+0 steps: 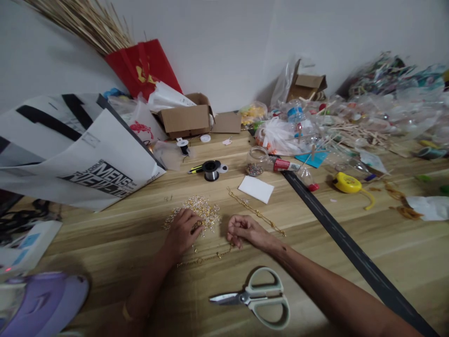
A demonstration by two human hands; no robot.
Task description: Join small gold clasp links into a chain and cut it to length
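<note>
My left hand (183, 230) rests at the near edge of a pile of small clear and gold beads (206, 210). Its fingers are bent, with a small gap between thumb and forefinger. My right hand (245, 230) is closed, fingertips pinched together at the right end of a gold chain (206, 258) that lies across the wood in front of both hands. Exactly what sits between those fingertips is partly hidden. A second gold chain (257, 213) with beads lies stretched out just beyond my right hand. Scissors (264, 297) with pale green handles lie nearest me, blades slightly apart.
Behind the beads are a wire spool (211, 171), a white card (256, 189) and a jar of beads (254, 164). A yellow tape measure (347, 182) lies right, past a dark strip (315, 206). A paper bag (105, 164) and a purple iron (49, 299) stand left.
</note>
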